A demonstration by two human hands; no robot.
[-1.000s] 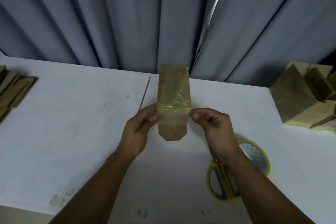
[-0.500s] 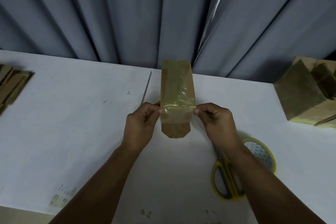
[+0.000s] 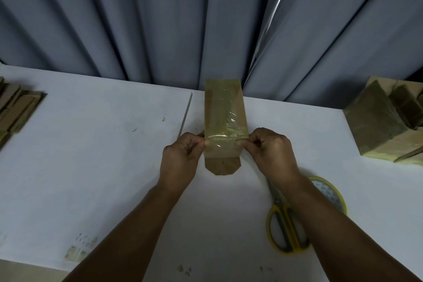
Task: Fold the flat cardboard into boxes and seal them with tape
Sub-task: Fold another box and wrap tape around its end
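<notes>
Over the last second both hands have closed in tighter on the box (image 3: 219, 107), held upright over the white table (image 3: 91, 155). The left hand (image 3: 180, 158) now pinches the tape (image 3: 225, 138) onto the box's left edge, and the right hand (image 3: 272, 153) pinches it onto the right edge, fingers curled and clamped. I judge the strip is being smoothed down, so this seal is nearly done. The glossy, yellowish, wrinkled film covers matte brown card, and the angled flap (image 3: 223, 166) below it is bare. Yellow-handled scissors (image 3: 286, 226) and a tape roll (image 3: 329, 192) lie right of the box, finished boxes (image 3: 377, 121) far right, flat cardboard (image 3: 16, 107) far left.
</notes>
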